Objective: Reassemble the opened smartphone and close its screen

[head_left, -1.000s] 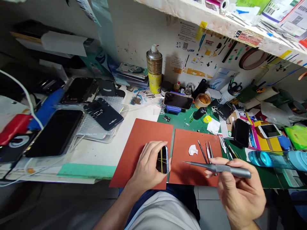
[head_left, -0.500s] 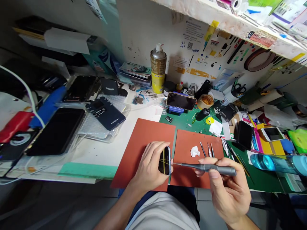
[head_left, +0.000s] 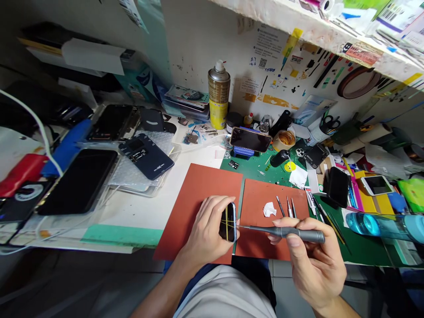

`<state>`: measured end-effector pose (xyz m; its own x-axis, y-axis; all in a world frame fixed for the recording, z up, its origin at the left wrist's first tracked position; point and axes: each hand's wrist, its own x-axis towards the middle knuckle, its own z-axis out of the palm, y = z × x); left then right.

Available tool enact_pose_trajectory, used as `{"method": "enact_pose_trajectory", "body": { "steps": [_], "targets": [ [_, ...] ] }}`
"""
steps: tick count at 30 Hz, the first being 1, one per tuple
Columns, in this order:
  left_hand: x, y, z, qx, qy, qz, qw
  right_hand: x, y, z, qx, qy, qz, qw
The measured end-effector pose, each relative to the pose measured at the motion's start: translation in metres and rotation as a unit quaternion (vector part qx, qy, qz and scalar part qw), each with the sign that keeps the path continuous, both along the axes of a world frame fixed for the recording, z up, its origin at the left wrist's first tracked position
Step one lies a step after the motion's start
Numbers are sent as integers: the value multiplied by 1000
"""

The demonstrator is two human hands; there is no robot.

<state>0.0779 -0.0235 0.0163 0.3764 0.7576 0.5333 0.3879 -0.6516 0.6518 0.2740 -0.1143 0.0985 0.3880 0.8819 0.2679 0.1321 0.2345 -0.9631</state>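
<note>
My left hand [head_left: 210, 227] is closed around a smartphone [head_left: 228, 222], holding it on its edge with the screen tilted. Yellow rubber bands cross the phone's dark face. In my right hand [head_left: 314, 260] lies a grey screwdriver [head_left: 298, 234], gripped between thumb and fingers. Its thin tip reaches the phone's bottom edge; whether it sits in a screw is too small to tell. Below the phone are two reddish-brown mats [head_left: 185, 198]. A crumpled white tissue [head_left: 269, 209] and slim metal tools [head_left: 289, 206] lie on the right-hand mat.
Behind the mats stand a yellow spray can [head_left: 218, 97] and a phone on a blue stand [head_left: 251, 140]. Several phones and parts [head_left: 79, 181] cover the left side. A blue water bottle [head_left: 380, 226] lies at the right. A shelf [head_left: 318, 26] overhangs the back.
My right hand and the screwdriver have shifted very slightly to the left. My left hand and the phone hold the same place.
</note>
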Motion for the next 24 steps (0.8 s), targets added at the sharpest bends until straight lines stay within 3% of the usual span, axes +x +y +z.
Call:
{"method": "enact_pose_trajectory", "body": {
  "steps": [10, 15, 19, 24],
  "targets": [
    [0, -1, 0, -2, -2, 0, 1000, 3, 0, 0, 6, -24, 12, 1000],
    [0, -1, -1, -8, 3, -5, 1000, 8, -1, 14, 31, -97, 66, 993],
    [0, -1, -2, -8, 8, -10, 1000, 23, -1, 28, 10, -194, 128, 973],
    [1, -1, 1, -6, 14, -14, 1000, 42, 8, 47, 4, -337, 198, 920]
  ]
}}
